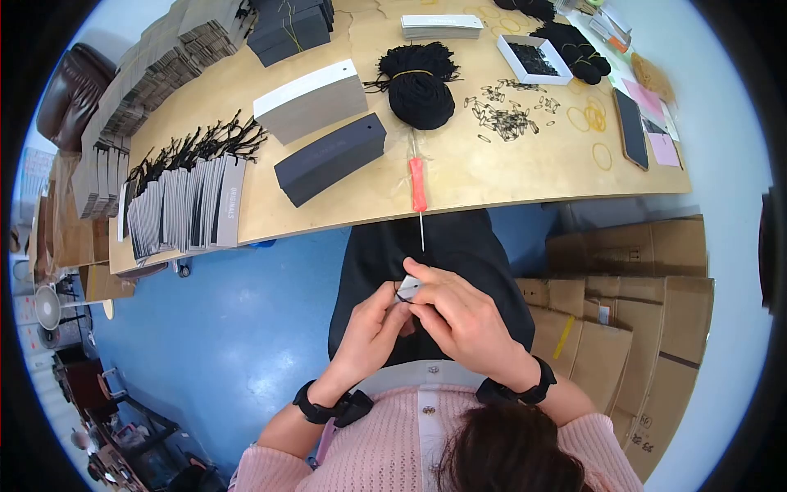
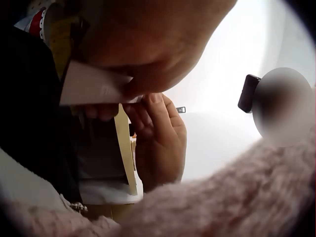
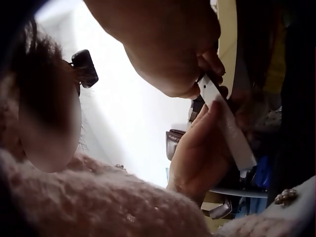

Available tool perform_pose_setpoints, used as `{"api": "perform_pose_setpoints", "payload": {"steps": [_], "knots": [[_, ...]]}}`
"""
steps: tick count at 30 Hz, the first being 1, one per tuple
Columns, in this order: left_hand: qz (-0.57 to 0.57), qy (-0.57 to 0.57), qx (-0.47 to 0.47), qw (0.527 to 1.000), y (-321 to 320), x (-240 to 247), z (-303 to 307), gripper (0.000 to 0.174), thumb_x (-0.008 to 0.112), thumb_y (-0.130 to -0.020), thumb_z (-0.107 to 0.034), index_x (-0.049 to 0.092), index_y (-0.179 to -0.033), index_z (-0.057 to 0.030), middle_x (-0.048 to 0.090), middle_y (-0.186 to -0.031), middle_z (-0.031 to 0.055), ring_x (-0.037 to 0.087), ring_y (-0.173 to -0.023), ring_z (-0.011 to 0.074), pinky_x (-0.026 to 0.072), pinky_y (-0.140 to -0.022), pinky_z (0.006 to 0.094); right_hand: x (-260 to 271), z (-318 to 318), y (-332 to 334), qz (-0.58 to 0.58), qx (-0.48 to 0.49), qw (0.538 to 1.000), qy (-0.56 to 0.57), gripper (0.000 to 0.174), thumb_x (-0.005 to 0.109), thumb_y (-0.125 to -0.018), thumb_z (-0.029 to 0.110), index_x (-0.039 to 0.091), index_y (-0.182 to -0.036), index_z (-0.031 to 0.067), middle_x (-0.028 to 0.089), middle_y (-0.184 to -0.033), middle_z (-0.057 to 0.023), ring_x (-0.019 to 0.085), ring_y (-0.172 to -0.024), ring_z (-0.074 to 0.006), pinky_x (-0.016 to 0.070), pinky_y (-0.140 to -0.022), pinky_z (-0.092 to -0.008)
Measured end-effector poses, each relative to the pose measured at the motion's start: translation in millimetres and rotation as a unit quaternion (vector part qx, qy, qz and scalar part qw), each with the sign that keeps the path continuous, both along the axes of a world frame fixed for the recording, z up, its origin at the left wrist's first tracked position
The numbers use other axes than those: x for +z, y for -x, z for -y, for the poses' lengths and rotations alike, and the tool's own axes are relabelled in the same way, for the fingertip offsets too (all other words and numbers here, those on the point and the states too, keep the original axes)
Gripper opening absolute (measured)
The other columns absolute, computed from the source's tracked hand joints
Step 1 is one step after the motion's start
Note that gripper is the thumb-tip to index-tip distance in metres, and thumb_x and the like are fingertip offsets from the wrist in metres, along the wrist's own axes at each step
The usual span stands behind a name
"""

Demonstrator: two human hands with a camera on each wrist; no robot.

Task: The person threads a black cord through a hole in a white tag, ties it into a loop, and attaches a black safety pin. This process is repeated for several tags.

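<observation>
In the head view, a white hang tag (image 1: 409, 286) with a small hole is held over the lap. My left hand (image 1: 369, 330) pinches it, and in the right wrist view the left thumb lies along the long face of the tag (image 3: 231, 131). A thin black cord (image 1: 399, 295) loops by the holed end. My right hand (image 1: 469, 321) has its fingers curled at that end, pinching the cord; its fingertips partly hide the cord. Beyond the hands, a red-handled hook tool (image 1: 418, 184) lies over the table's front edge, its metal shaft pointing toward me.
On the table (image 1: 328, 217) stand corded tags (image 1: 184, 205), a dark tag stack (image 1: 332, 160) and a white-topped stack (image 1: 316, 102). Farther right are a black cord bundle (image 1: 420, 97), loose pins (image 1: 508, 121), a white box (image 1: 553, 78), rubber bands (image 1: 592, 116) and a phone (image 1: 630, 129). Flattened cartons (image 1: 607, 328) lean below.
</observation>
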State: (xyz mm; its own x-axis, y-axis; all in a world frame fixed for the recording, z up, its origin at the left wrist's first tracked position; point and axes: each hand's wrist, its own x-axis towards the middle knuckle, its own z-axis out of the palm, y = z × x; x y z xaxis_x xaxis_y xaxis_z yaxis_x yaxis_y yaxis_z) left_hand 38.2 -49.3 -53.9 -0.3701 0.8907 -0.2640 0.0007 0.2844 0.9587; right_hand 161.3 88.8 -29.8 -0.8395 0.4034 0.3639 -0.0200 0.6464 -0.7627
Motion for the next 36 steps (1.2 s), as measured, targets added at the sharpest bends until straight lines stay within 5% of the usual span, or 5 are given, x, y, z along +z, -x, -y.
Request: {"api": "perform_pose_setpoints", "payload": {"steps": [5,10,25,32,36], "knots": [[-0.068,-0.004,0.041,0.997,11.3,21.5,-18.8,0.02,0.056,-0.099,-0.004,0.054,-0.119,-0.0008,0.071,-0.089,0.007,0.06,-0.067,0.0082,0.0498,-0.061,0.0239,16.2,-31.2,-21.7,-0.031,-0.13,0.989,0.057,0.009,0.069,-0.087,-0.002,0.064,-0.094,-0.0012,0.071,-0.093,-0.0141,0.069,-0.082,-0.0239,0.0544,-0.072,-0.0308],[-0.09,-0.034,0.042,0.994,25.1,17.7,-39.4,0.016,0.065,-0.095,-0.004,0.065,-0.11,0.0009,0.074,-0.091,0.0079,0.07,-0.071,0.0119,0.053,-0.062,0.024,18.7,-46.7,-41.9,-0.078,-0.237,0.945,0.212,0.005,0.066,-0.094,0.0,0.063,-0.098,-0.0019,0.064,-0.084,-0.0025,0.061,-0.072,-0.0076,0.0497,-0.067,-0.0228],[-0.049,-0.058,-0.014,0.997,42.4,-6.3,-51.8,0.013,0.064,-0.094,-0.002,0.067,-0.106,0.0026,0.073,-0.09,0.006,0.07,-0.083,0.0122,0.0538,-0.073,0.025,10.4,-28.5,-10.9,0.02,-0.055,0.975,0.215,0.008,0.07,-0.09,0.0,0.065,-0.096,-0.0021,0.067,-0.086,-0.0073,0.064,-0.074,-0.0104,0.0514,-0.066,-0.0244],[-0.122,-0.043,-0.06,0.99,48.5,-6.4,-50.2,0.016,0.065,-0.095,-0.005,0.066,-0.11,0.0023,0.072,-0.097,0.0067,0.07,-0.085,0.0141,0.0552,-0.078,0.0267,-8.8,-31.2,-4.4,0.082,-0.107,0.922,0.364,0.01,0.065,-0.097,0.009,0.061,-0.096,0.0,0.063,-0.066,-0.002,0.061,-0.062,-0.0058,0.0463,-0.058,-0.0214],[-0.02,-0.089,-0.05,0.995,46.4,-17.8,-51.1,0.018,0.061,-0.097,-0.003,0.065,-0.114,0.001,0.071,-0.104,0.0078,0.07,-0.089,0.0152,0.0552,-0.081,0.0275,-15.6,-34.4,-8.5,0.092,-0.126,0.906,0.393,0.011,0.064,-0.098,0.01,0.061,-0.097,0.0001,0.062,-0.065,-0.001,0.061,-0.061,-0.0048,0.046,-0.057,-0.0204]]}}
